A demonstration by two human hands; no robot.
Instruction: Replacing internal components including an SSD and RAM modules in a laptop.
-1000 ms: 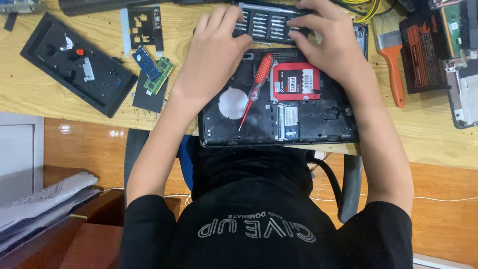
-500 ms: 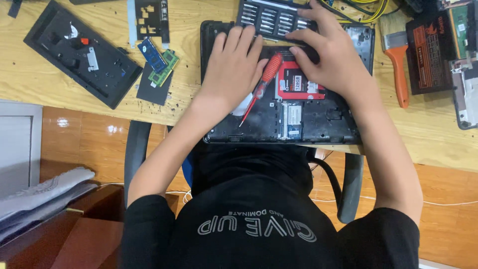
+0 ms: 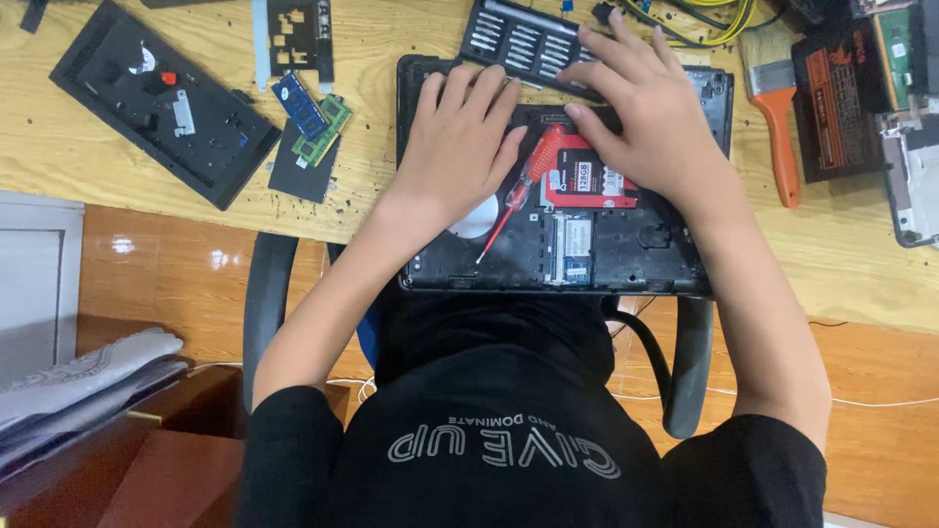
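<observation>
An opened black laptop base [image 3: 626, 264] lies bottom-up on the wooden table [image 3: 372, 210]. My left hand [image 3: 460, 147] lies flat on its left half, fingers spread and holding nothing. My right hand [image 3: 646, 117] rests flat on the upper right part, its thumb at the top edge of a red storage drive [image 3: 587, 186] seated in the base. Between the hands a red-handled screwdriver [image 3: 523, 186] lies loose and slanted on the base. A black case of screwdriver bits [image 3: 518, 39] sits just beyond my fingertips.
A black cover panel [image 3: 161, 108] lies at the far left, with two memory modules [image 3: 313, 117] and a metal bracket [image 3: 293, 34] beside it. At right are an orange-handled brush [image 3: 773, 137], a black and orange device [image 3: 841, 98] and yellow cables [image 3: 704, 20]. Chair arms [image 3: 690, 372] flank my body.
Both hands have slid back from the bit case toward my body and now lie flat on the laptop base. The screwdriver stays where it lay.
</observation>
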